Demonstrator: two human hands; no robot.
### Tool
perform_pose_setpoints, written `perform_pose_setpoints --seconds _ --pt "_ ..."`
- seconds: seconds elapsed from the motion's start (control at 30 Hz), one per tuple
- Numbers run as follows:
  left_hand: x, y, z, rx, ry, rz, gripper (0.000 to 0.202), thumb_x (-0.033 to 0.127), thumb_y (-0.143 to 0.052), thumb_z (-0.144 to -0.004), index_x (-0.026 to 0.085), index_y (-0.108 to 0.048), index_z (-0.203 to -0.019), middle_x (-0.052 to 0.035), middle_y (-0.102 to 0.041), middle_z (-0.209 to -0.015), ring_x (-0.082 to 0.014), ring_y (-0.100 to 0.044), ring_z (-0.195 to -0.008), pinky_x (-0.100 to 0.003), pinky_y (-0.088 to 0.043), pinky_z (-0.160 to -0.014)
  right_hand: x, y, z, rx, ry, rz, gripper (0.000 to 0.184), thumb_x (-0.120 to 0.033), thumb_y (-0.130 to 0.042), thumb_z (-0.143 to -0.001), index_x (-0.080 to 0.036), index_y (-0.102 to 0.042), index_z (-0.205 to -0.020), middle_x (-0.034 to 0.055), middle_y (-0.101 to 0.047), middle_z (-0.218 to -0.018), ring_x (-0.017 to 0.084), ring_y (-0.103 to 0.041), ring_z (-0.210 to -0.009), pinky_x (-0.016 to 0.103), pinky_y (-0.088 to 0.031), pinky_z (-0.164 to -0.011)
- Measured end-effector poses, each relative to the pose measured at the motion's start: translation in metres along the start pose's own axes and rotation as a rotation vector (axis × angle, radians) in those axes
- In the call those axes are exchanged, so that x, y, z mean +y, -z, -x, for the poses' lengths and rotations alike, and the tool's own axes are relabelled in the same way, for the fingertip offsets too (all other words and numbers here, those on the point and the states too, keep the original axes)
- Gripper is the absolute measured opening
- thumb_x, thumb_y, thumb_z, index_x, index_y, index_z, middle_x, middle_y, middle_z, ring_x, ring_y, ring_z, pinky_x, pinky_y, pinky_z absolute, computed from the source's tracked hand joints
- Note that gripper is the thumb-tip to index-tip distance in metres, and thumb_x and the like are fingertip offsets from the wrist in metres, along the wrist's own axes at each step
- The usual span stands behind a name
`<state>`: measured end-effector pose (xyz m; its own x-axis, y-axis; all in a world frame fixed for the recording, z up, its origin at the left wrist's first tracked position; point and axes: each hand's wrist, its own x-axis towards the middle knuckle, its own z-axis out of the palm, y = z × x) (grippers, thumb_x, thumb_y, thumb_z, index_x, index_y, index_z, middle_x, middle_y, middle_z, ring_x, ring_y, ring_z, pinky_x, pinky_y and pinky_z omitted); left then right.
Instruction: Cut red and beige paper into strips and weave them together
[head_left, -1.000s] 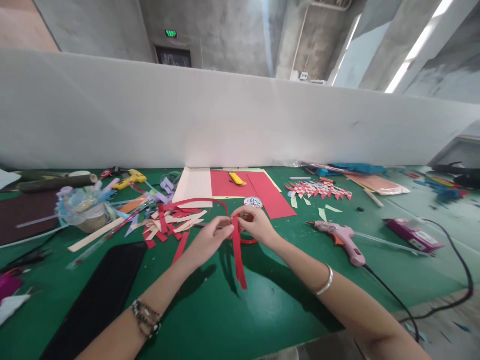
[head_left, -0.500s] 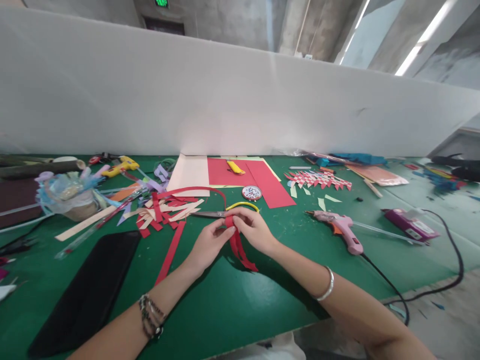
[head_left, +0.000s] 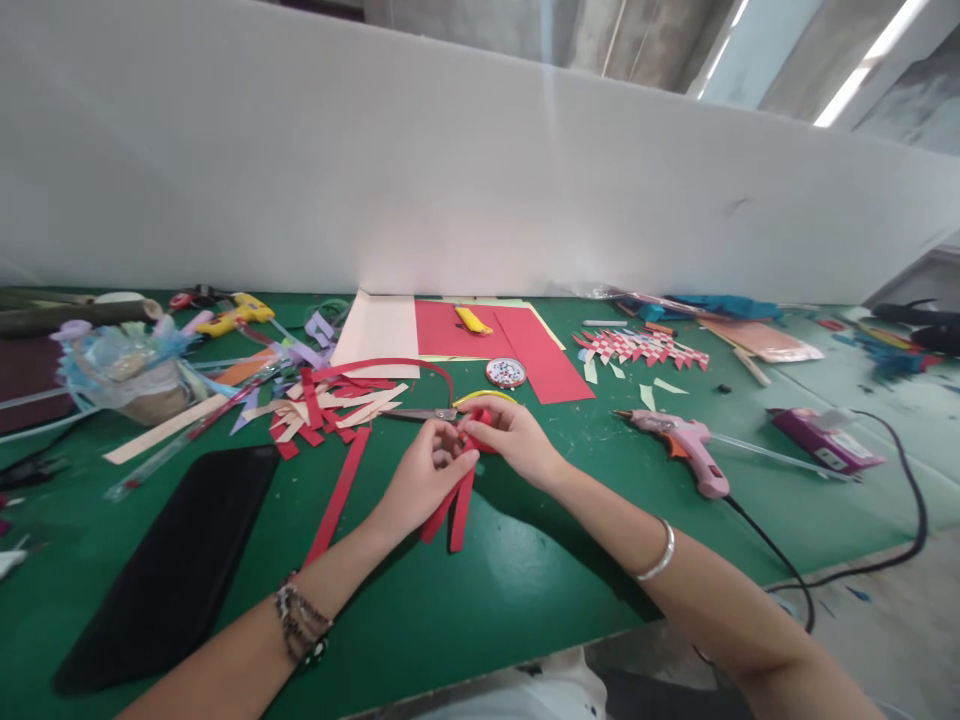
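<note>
Both my hands meet over the middle of the green table [head_left: 525, 580]. My left hand [head_left: 421, 478] and my right hand [head_left: 510, 437] pinch the folded top of red paper strips [head_left: 456, 508], whose loose ends hang down toward me onto the table. Scissors [head_left: 420, 413] with a yellow handle lie just behind my fingers. A pile of red and cream paper strips [head_left: 330, 410] is to the left of my hands, and a long red strip [head_left: 336, 495] lies beside my left wrist.
A pink glue gun [head_left: 686, 450] with a black cord lies to the right. Red and cream paper sheets [head_left: 480, 345], a round tin [head_left: 505, 372], a woven red-white piece [head_left: 637, 350], a black sheet [head_left: 172, 570] and a plastic-wrapped bundle [head_left: 120, 370] surround me. A white partition [head_left: 450, 180] backs the table.
My hands have folded the red strips over; their loose ends swung from hanging right of my hands to pointing down and left. The camera tilted downward.
</note>
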<state>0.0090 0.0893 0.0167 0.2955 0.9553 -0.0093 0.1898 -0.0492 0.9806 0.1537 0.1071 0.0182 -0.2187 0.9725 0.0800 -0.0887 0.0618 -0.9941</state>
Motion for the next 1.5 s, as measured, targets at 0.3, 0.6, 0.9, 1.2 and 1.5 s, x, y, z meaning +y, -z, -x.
perform_pose_setpoints --seconds 0.3,0.6,0.9,1.2,1.5 --pt "0.011 -0.003 0.008 -0.206 0.204 0.162 0.03 0.046 -0.048 -0.077 0.016 -0.053 -0.076 -0.0032 -0.062 -0.077 -0.0151 -0.057 -0.072 -0.028 -0.044 -0.068 0.0 0.0 0.002 0.041 0.026 -0.005 0.018 -0.034 -0.06 -0.072 -0.017 -0.062 -0.077 0.0009 -0.064 -0.069 0.01 -0.056 -0.054 0.025 -0.048 -0.054" --pt "0.011 0.006 0.005 -0.241 0.251 0.124 0.035 0.051 -0.036 -0.083 0.018 -0.046 -0.079 0.0084 -0.036 -0.053 -0.0046 -0.033 -0.038 -0.017 -0.028 -0.04 -0.002 0.009 -0.003 0.12 0.039 0.066 0.017 -0.033 -0.063 -0.069 -0.016 -0.063 -0.075 -0.0044 -0.054 -0.056 0.006 -0.047 -0.049 0.021 -0.041 -0.051" --pt "0.008 0.034 -0.005 -0.195 0.027 -0.537 0.037 0.046 -0.031 -0.085 0.02 -0.055 -0.075 0.0042 -0.045 -0.052 -0.0119 -0.043 -0.045 -0.022 -0.031 -0.047 0.002 0.033 -0.01 0.095 0.139 0.354 0.017 -0.033 -0.059 -0.073 -0.017 -0.056 -0.073 -0.0009 -0.058 -0.061 0.01 -0.054 -0.056 0.025 -0.045 -0.057" --pt "0.01 0.031 -0.003 -0.343 -0.164 -0.784 0.036 0.038 -0.028 -0.088 0.02 -0.056 -0.075 -0.0027 -0.063 -0.072 -0.0177 -0.057 -0.066 -0.024 -0.035 -0.058 -0.011 0.019 0.004 -0.409 0.526 1.144 0.018 -0.028 -0.046 -0.086 -0.017 -0.061 -0.088 0.0056 -0.064 -0.084 0.015 -0.056 -0.083 0.034 -0.034 -0.087" --pt "0.011 0.05 -0.014 0.022 -0.137 -0.568 0.034 0.047 -0.045 -0.078 0.018 -0.064 -0.075 -0.0005 -0.065 -0.067 -0.0123 -0.051 -0.049 -0.023 -0.038 -0.051 -0.014 0.043 -0.002 -0.389 0.228 0.885 0.025 -0.026 -0.041 -0.089 -0.015 -0.055 -0.071 -0.0026 -0.054 -0.055 0.006 -0.043 -0.049 0.018 -0.032 -0.053"
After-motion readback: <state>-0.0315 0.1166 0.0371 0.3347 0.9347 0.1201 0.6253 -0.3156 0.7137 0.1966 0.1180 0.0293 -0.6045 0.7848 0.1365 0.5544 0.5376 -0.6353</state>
